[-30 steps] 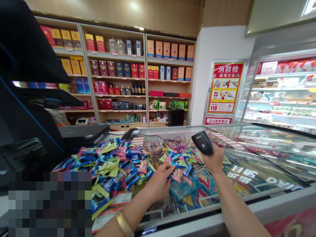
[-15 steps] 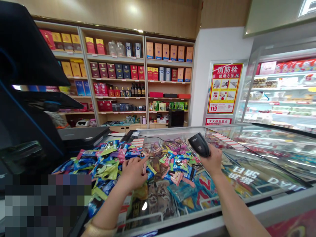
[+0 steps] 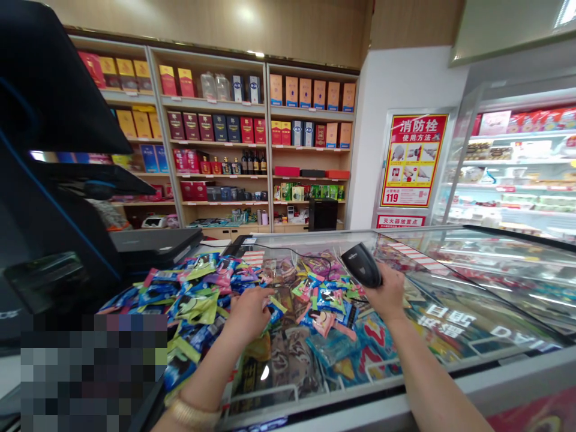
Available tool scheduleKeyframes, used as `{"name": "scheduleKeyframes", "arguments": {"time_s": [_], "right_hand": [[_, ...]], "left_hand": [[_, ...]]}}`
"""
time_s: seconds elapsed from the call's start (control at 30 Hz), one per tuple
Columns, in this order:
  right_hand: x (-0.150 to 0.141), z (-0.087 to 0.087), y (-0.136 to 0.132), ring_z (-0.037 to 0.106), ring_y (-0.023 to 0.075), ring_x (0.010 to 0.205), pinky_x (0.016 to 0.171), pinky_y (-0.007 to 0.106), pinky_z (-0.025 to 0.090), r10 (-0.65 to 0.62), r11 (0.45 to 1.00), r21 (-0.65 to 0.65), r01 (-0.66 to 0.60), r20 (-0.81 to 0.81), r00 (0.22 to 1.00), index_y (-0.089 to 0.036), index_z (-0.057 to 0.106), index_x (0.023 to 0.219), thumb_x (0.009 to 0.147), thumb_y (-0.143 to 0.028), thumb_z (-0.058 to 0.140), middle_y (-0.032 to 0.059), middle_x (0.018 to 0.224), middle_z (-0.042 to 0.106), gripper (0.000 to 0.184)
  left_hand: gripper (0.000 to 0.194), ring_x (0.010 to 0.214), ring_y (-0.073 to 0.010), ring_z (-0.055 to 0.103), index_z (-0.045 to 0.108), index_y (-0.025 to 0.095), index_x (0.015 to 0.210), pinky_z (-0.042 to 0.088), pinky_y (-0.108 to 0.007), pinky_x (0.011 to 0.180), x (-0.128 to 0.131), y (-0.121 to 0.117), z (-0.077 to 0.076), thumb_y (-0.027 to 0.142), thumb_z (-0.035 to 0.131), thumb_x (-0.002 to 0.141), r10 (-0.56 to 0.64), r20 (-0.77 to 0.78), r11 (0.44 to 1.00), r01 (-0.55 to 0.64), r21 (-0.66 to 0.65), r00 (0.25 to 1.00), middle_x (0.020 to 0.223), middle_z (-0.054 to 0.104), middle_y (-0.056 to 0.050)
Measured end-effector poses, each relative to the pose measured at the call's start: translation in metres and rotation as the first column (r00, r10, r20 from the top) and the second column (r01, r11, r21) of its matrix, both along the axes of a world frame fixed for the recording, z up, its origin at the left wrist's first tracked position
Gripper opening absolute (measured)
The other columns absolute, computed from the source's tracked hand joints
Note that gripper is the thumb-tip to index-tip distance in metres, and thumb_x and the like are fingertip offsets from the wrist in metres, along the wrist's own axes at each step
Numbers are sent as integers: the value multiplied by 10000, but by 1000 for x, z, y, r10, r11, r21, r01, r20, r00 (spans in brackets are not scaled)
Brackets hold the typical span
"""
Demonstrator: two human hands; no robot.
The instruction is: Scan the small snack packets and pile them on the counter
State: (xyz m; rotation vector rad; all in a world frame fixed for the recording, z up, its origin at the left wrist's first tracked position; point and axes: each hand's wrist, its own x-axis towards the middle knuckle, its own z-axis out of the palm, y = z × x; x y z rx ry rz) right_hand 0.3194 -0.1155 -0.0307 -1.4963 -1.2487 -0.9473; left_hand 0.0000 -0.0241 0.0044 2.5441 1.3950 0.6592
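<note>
In my right hand (image 3: 390, 292) is a black handheld barcode scanner (image 3: 361, 265), its head tilted up and left above the glass freezer top. My left hand (image 3: 252, 309) is over the glass, fingers curled down; what they grip is hidden. A blue and yellow-green snack packet (image 3: 278, 309) shows at the right side of that hand, and I cannot tell whether it is held. To the left spreads a large heap of small wrapped snack packets (image 3: 193, 306). A smaller pile of similar packets (image 3: 328, 298) lies between my left hand and the scanner.
A dark monitor stand (image 3: 58, 168) rises on the left beside a flat black device (image 3: 155, 243). The scanner's cable (image 3: 288, 251) runs across the glass. Under the freezer's glass lid (image 3: 450, 288) are packaged goods. Behind stand shelves of boxed bottles (image 3: 220, 127) and a red fire-hydrant sign (image 3: 414, 159).
The left index finger, stretched out before, is now curled down, and that hand has shifted slightly right. The right hand still holds the scanner in nearly the same place. The view has shifted slightly.
</note>
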Motion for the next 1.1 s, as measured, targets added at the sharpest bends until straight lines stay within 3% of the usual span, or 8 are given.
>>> {"name": "scheduleKeyframes", "arguments": {"time_s": [0.07, 0.13, 0.3, 0.43, 0.53, 0.7, 0.97, 1.1], "right_hand": [[-1, 0, 0, 605, 251, 796, 747, 365, 358, -3, 1000, -7, 3, 4, 1000, -197, 622, 1066, 759, -323, 556, 69, 832, 683, 338], [-2, 1, -1, 604, 252, 801, 745, 362, 358, -3, 1000, -14, 3, 2, 1000, -202, 622, 1074, 762, -327, 554, 67, 835, 684, 343], [-5, 3, -1, 603, 248, 782, 730, 356, 352, 43, 999, -9, -42, 36, 998, -197, 627, 970, 755, -345, 565, 64, 818, 683, 268], [-19, 8, -4, 599, 234, 776, 740, 355, 336, 99, 995, -30, -97, 84, 992, -200, 623, 926, 773, -332, 540, 58, 808, 679, 219], [-35, 14, -8, 595, 214, 790, 750, 348, 313, 190, 979, -98, -177, 144, 971, -212, 620, 934, 788, -313, 540, 44, 821, 677, 194], [-58, 22, -14, 583, 190, 802, 780, 350, 294, 363, 925, -202, -321, 228, 904, -207, 619, 1002, 804, -295, 546, 36, 842, 662, 229], [-71, 22, -16, 571, 184, 772, 759, 350, 287, 516, 845, -297, -445, 234, 824, -209, 626, 1057, 769, -313, 559, 38, 852, 667, 313], [-77, 22, -17, 577, 186, 779, 767, 358, 284, 556, 820, -326, -470, 257, 791, -213, 606, 1080, 770, -270, 544, 42, 854, 666, 321]], "left_hand": [[392, 1035, -311, 644, 737, 200, 996, 444, -418, 910, 1, 3, -2, 49, 565, 677, -3, 191, 1000, 5, -13, 982, 1061, 727, -125], [284, 918, -275, 672, 748, 220, 862, 481, -355, 837, 2, 6, -3, 78, 625, 648, 3, 446, 999, 22, -49, 895, 897, 747, -77], [166, 614, -170, 618, 726, 194, 796, 454, -234, 555, 3, 6, 7, 217, 756, 634, 112, 901, 953, 211, -216, 418, 644, 674, -5], [189, 554, -118, 610, 681, 166, 889, 462, -207, 515, 1, 5, 19, 154, 717, 704, 455, 890, 736, 550, -396, 31, 635, 651, 22], [99, 657, -139, 670, 656, 160, 867, 553, -277, 628, 1, 2, 24, 110, 612, 793, 622, 777, 604, 690, -398, -96, 725, 685, -3], [139, 703, -157, 691, 638, 135, 828, 576, -295, 649, 5, -7, 25, 153, 512, 885, 597, 800, 562, 740, -370, -54, 758, 695, -37], [256, 509, -146, 649, 605, 149, 819, 449, -210, 381, 3, -12, 20, 404, 621, 822, 459, 845, 495, 710, -500, 275, 750, 689, -29], [359, 431, -130, 608, 586, 160, 818, 357, -175, 316, 3, -12, 17, 517, 615, 793, 412, 841, 485, 697, -529, 351, 687, 657, -9]]}}
